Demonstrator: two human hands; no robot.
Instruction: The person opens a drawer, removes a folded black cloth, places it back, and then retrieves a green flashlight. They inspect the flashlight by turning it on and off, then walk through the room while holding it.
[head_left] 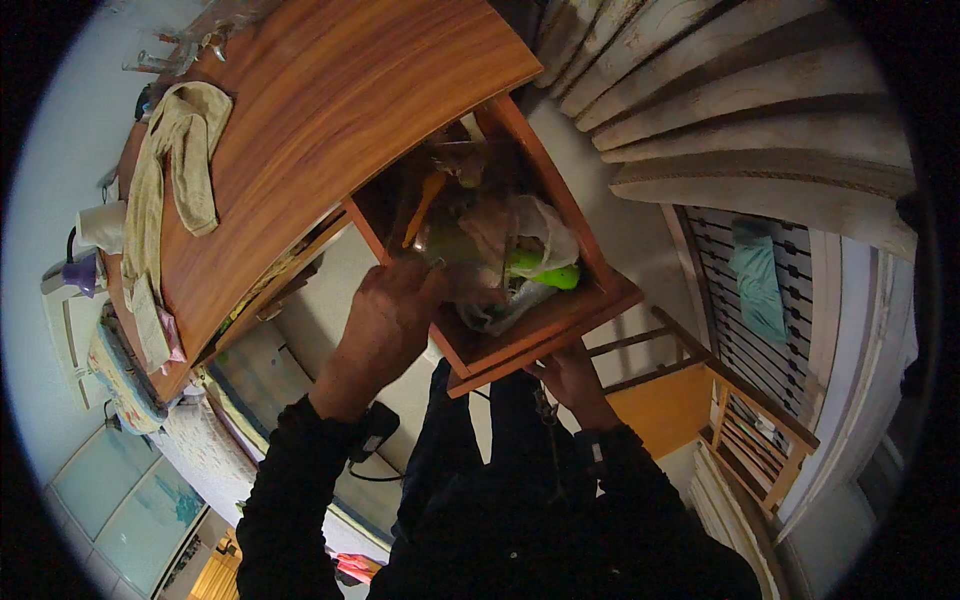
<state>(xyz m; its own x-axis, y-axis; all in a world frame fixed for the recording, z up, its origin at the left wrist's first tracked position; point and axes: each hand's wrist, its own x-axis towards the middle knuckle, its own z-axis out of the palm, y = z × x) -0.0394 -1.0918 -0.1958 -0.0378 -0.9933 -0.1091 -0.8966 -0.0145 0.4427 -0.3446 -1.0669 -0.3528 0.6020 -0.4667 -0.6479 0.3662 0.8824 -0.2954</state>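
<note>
A wooden drawer is pulled out from under the desk. My left hand is at its left side, fingers pinched on what looks like a clear plastic bag, see-through and hard to outline. Inside the drawer lie a white plastic bag, a bright green object and a long orange-yellow strip. My right hand reaches up beneath the drawer's front panel, which hides its fingertips. Close to that hand, a small metallic item on a cord hangs down.
The wood-grain desk top carries a beige cloth and glass pieces. At the right are a hanging curtain and a wooden chair. A bed stands to the left.
</note>
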